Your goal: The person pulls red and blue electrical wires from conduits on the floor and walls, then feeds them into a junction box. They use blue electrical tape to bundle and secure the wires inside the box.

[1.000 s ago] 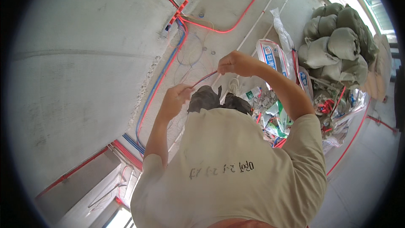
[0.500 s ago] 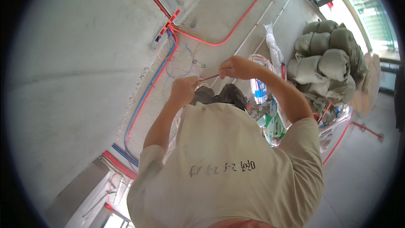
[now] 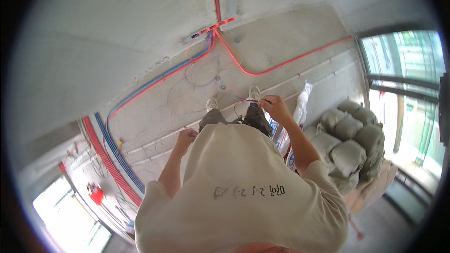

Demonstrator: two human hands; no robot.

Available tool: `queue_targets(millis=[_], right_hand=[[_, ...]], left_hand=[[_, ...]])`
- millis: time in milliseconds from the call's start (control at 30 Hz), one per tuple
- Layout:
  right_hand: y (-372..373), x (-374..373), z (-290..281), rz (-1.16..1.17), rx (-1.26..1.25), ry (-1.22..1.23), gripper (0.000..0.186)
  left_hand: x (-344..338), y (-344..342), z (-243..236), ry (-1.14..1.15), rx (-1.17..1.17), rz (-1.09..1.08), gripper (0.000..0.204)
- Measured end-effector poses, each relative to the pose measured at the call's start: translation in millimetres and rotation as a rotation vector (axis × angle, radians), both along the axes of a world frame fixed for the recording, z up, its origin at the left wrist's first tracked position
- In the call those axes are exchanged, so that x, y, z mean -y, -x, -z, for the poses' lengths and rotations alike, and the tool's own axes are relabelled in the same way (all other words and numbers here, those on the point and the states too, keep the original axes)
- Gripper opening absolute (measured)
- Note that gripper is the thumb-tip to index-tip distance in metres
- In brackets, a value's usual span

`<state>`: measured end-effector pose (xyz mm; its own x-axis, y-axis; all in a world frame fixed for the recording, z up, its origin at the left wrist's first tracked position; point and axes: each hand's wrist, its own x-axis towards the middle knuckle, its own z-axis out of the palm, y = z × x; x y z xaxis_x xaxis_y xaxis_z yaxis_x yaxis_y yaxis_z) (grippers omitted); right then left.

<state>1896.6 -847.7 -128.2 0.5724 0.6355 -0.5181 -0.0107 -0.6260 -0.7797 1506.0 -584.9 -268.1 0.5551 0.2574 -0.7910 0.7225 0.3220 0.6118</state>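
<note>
My right hand (image 3: pixel 274 105) is closed on thin dark red and blue wires (image 3: pixel 246 99), held out over my legs near my light shoe (image 3: pixel 254 92). Down at my left side, beside my dark trousers, my left hand (image 3: pixel 186 137) has curled fingers; whatever it holds, if anything, is too small to make out. Fine loose wires (image 3: pixel 197 77) lie loosely looped on the concrete floor in front of my feet, by red and blue conduits (image 3: pixel 178 68).
Sacks (image 3: pixel 347 154) are heaped at my right by a long white bag (image 3: pixel 303 98), cardboard (image 3: pixel 372 192) and a glazed window frame (image 3: pixel 401 84). A red strip (image 3: pixel 222 23) crosses where conduits meet ahead. Red and blue conduit bundles (image 3: pixel 108 164) run at the lower left.
My view has swung toward the right, bringing both shoes into sight. My hands have moved apart: the left has dropped to my side, the right still grips the wires.
</note>
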Motion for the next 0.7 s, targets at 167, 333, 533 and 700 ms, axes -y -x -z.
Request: queue_targets(millis=[167, 333, 533, 700], right_hand=[[-59.5, -17.7, 18.1, -0.187, -0.049, -0.122, 0.026], [-109.0, -21.7, 32.1, -0.211, -0.251, -0.169, 0.028], [-117.2, -50.1, -10.5, -0.078, -0.423, -0.253, 0.027], [-88.7, -80.5, -52.2, -0.088, -0.564, -0.316, 0.027]], left_hand=[[96.8, -78.6, -33.2, -0.362, 0.208, -0.041, 0.026], [142.8, -101.0, -36.7, -0.385, 0.162, -0.067, 0.027], [164.3, -92.1, -25.1, -0.337, 0.108, -0.171, 0.028], [177.6, -109.2, 10.9, -0.334, 0.132, -0.176, 0.029]])
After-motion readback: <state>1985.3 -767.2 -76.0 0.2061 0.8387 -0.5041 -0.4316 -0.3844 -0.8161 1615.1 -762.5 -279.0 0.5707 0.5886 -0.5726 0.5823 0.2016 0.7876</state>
